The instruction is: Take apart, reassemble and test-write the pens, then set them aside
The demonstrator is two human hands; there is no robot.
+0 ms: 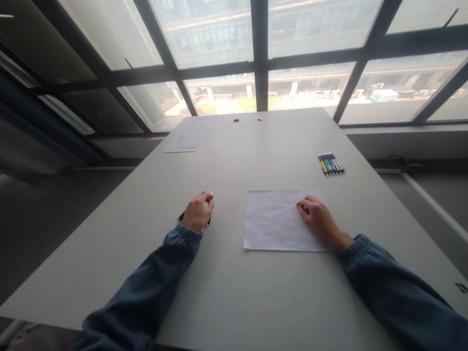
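Observation:
A white sheet of paper (276, 222) lies flat on the grey table (234, 292) in front of me. My right hand (318, 217) rests on the sheet's right side, fingers curled and pressing down on it. My left hand (198, 212) sits on the table to the left of the sheet, closed around a dark pen (182, 216) whose ends stick out from the fist. Both arms wear dark blue sleeves.
A row of several coloured pens (331, 163) lies at the right of the table. More white sheets (190, 136) lie at the far left corner. Two small round holes (236, 119) sit near the far edge. Large windows stand behind the table.

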